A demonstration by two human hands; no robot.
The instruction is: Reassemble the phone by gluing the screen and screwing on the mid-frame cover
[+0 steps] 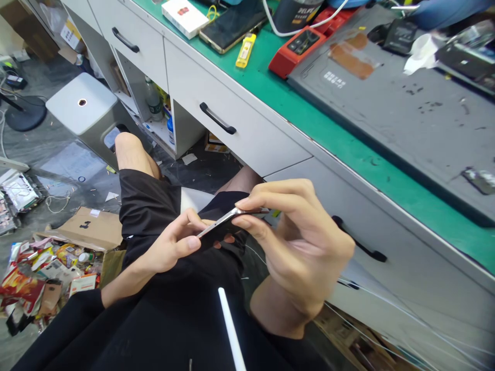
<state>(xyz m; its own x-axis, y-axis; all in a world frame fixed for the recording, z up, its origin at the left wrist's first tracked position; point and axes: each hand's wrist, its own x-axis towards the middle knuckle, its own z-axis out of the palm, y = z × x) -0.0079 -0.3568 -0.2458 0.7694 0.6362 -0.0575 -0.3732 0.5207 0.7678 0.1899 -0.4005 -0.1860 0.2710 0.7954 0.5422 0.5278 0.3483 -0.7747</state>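
Observation:
Over my lap, both hands hold a thin dark phone (228, 222) seen edge-on, with a silvery rim. My left hand (176, 242) grips its lower end, thumb pressed along the edge. My right hand (297, 247) pinches the upper end between thumb and fingers. I sit in black shorts in front of a white workbench with a green top (340, 144). A white stick (231, 330) pokes up near my chest.
On the bench lie a large grey panel (386, 103), a red device (301, 44), a yellow lighter (246, 50), another phone (232, 26) and a white box (184, 17). White drawers with black handles (217, 118) face my knees. Rubbish, cardboard (88, 226) and a white stool (83, 103) crowd the floor at left.

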